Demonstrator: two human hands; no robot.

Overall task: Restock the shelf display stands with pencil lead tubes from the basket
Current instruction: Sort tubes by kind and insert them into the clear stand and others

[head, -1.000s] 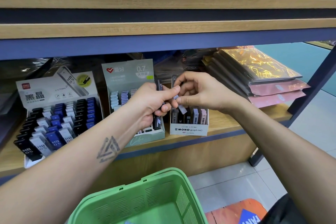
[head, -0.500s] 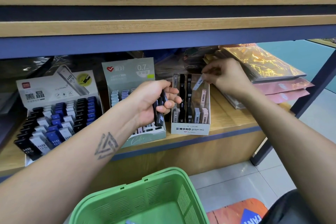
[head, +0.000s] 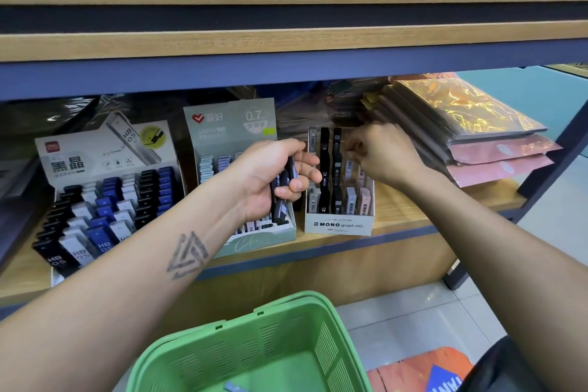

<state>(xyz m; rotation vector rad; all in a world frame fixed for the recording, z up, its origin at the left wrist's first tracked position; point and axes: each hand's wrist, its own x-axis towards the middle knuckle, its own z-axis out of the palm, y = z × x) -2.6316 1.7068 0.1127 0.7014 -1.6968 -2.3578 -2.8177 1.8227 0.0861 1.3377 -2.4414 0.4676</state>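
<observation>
My left hand (head: 264,175) grips a bundle of dark pencil lead tubes (head: 282,197) in front of the green 0.7 display stand (head: 229,124). My right hand (head: 381,153) reaches over the white MONO graph MG stand (head: 339,225), its fingertips pinching a pale tube (head: 349,165) down into a rear slot. Black, grey and pink tubes stand upright in that stand. The green basket (head: 222,344) sits below my arms, with one bluish tube (head: 235,387) at its bottom edge of view.
A white stand (head: 79,156) full of black, blue and white HB 0.5 tubes sits at the left. Stacked foil and pink packets (head: 461,118) lie right of the MONO stand. The upper shelf board (head: 286,44) overhangs closely. Tiled floor lies at lower right.
My right hand took a pale tube from my left hand, lifted it back over the MONO stand, and has now lowered it into a rear slot. My left hand stayed put.
</observation>
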